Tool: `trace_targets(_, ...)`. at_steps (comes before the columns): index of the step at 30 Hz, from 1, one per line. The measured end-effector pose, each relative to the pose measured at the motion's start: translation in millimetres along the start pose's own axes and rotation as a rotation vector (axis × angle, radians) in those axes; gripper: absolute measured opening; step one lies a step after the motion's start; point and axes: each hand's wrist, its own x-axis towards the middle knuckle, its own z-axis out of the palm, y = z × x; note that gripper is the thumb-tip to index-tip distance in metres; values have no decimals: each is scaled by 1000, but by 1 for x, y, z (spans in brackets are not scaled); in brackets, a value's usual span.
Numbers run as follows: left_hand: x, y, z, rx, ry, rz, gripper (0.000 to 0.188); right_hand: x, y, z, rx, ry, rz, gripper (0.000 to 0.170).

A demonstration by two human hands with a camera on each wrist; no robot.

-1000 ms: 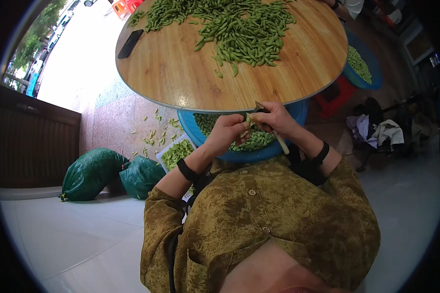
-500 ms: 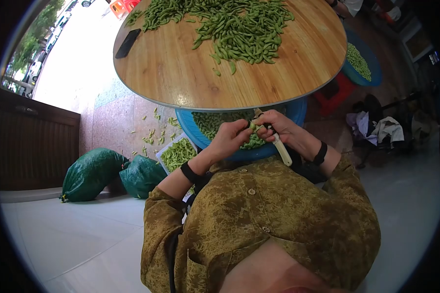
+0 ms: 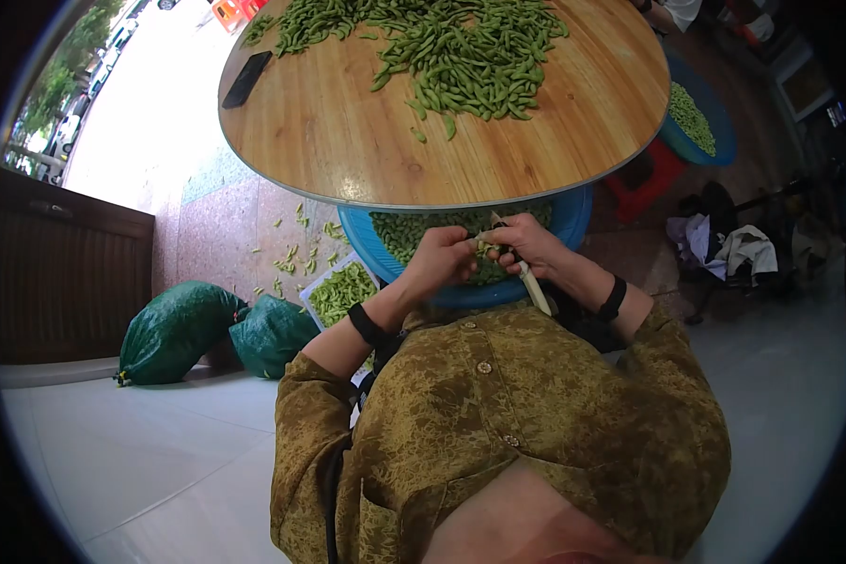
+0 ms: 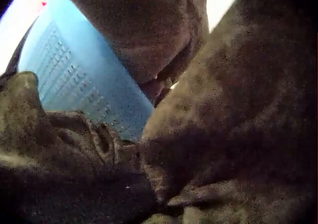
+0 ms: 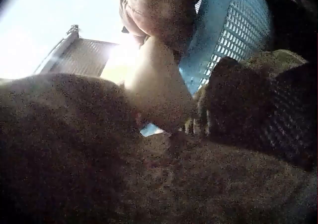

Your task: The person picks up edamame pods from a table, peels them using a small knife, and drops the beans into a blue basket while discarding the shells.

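Note:
In the head view the right hand [image 3: 532, 246] grips a tool with a pale handle [image 3: 535, 289], whose handle slants down toward the shirt. Facing it, the left hand [image 3: 439, 256] has its fingers bent and pinches a small green pod [image 3: 482, 246] between the two hands. Both hands are over a blue basket [image 3: 366, 246] holding shelled green beans [image 3: 399, 235]. The right wrist view shows the pale handle [image 5: 158, 82] below the curled fingers. Dark and grainy, the left wrist view shows the basket's slatted wall [image 4: 84, 70] but not the fingertips clearly.
A round wooden table [image 3: 348, 141] bears a heap of green pods [image 3: 479, 66] and a dark phone [image 3: 246, 79]. At the left are a tray of pods [image 3: 343, 293], pods on the floor and green sacks [image 3: 180, 331]. Another blue basin [image 3: 721, 122] stands at the right.
The tool's handle swung down into fuller view, then partly back up. The hands drew slightly apart, then came closer together again.

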Motion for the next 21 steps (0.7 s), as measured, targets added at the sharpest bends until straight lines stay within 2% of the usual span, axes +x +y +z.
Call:
trace_targets(6, -1, 4, -5, -57, -15, -55, 9, 0, -1, 0, -71, -11, 22, 16)
trace_targets(8, 9, -7, -11, -231, -66, -207, 7, -3, -3, 1, -77, -6, 29, 16)
trace_targets(9, 6, -5, -10, -231, -66, -207, 7, -5, -5, 2, -83, -2, 33, 15)
trace_targets(11, -1, 1, -5, -235, 17, -39, 6, -15, -10, 6, -34, -46, -24, 14)
trace_targets(12, -4, 6, -2, -234, 16, -38, 6, -17, -12, 7, 15, -89, -84, 13)
trace_targets(14, -12, 13, 3, -232, 49, 90, 7, -9, -2, 1, -29, -75, -76, 11)
trace_targets(17, 6, -12, -5, -216, 129, 28, 7, -1, -5, 4, -112, -64, -77, 9)
trace_targets(21, -1, 1, -8, -295, 143, 79, 7, -5, -3, 9, -144, -62, -70, 8)
